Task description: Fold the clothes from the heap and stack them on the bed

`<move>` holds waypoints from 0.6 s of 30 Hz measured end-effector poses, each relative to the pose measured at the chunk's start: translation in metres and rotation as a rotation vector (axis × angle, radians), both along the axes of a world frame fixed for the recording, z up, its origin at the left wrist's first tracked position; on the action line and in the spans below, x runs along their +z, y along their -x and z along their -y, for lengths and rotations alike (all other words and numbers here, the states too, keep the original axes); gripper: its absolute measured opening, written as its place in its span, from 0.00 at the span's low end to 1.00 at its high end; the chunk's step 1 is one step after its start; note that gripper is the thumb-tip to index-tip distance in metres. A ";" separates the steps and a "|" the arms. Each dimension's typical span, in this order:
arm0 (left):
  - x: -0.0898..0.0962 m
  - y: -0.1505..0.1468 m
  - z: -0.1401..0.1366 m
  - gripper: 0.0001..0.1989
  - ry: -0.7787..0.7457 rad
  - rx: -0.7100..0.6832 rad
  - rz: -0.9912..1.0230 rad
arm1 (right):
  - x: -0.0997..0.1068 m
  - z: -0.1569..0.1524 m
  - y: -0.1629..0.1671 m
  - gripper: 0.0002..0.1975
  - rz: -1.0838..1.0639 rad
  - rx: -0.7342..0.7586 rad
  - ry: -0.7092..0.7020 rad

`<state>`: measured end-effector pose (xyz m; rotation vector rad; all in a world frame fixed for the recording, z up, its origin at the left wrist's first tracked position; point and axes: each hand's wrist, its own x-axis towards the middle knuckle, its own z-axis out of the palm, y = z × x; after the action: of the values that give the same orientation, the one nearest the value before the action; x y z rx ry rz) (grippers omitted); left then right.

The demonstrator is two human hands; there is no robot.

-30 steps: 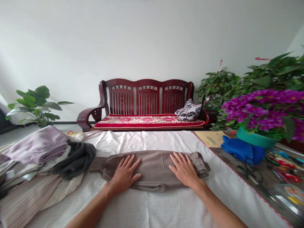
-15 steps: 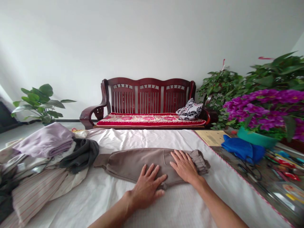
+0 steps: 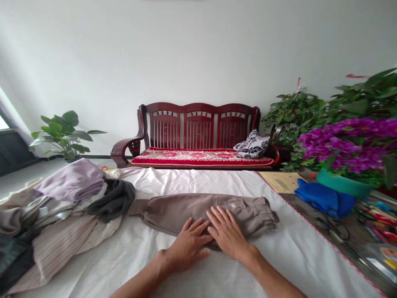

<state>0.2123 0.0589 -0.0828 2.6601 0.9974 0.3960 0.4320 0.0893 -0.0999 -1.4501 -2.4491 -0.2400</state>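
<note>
A pair of brown trousers (image 3: 176, 211), folded lengthwise, lies across the white tablecloth (image 3: 149, 265) in front of me. Its gathered waistband (image 3: 265, 213) points right and its ribbed cuff (image 3: 138, 208) points left. My left hand (image 3: 189, 244) rests with fingers outstretched on the near edge of the trousers, left of the crotch. Right beside it, my right hand (image 3: 228, 234) lies flat on the fabric with fingers spread. The two hands nearly touch, and part of the near edge is hidden under them.
Left of the trousers is a heap of clothes with a folded lilac garment (image 3: 72, 180) and a dark grey one (image 3: 116, 198). At the right are a blue cloth (image 3: 324, 198), scissors (image 3: 333, 227) and a teal flower pot (image 3: 344, 184). A wooden bench (image 3: 198, 128) stands behind.
My right hand has slid left and nearer along the trousers, away from the waistband, to beside my left hand. My left hand has barely moved. The view has turned slightly left.
</note>
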 end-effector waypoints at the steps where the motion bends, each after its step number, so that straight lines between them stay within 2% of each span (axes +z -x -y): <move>1: 0.002 0.004 -0.002 0.23 0.036 0.025 0.044 | -0.001 0.003 0.003 0.27 0.003 0.023 0.022; 4: 0.002 0.029 -0.011 0.17 0.072 0.217 0.222 | -0.003 0.007 0.003 0.28 0.007 0.034 0.068; 7: 0.000 0.072 -0.024 0.17 -0.088 0.563 0.365 | -0.001 0.005 0.000 0.27 -0.009 0.038 0.073; 9: 0.000 0.105 -0.032 0.18 -0.216 0.801 0.340 | 0.001 0.005 0.000 0.26 -0.024 0.039 0.070; 12: 0.001 0.147 -0.043 0.26 -0.193 1.097 0.178 | 0.004 0.007 0.001 0.26 -0.040 0.032 0.075; 14: 0.001 0.164 -0.050 0.30 -0.107 1.165 0.106 | 0.005 0.008 0.002 0.25 -0.058 0.026 0.082; 18: 0.002 0.179 -0.068 0.32 0.076 1.174 0.095 | 0.006 0.008 0.003 0.25 -0.078 0.011 0.097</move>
<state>0.0331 0.1266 -0.0804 1.6746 2.3651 0.6488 0.4293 0.0810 -0.0942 -1.4560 -2.4359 -0.0617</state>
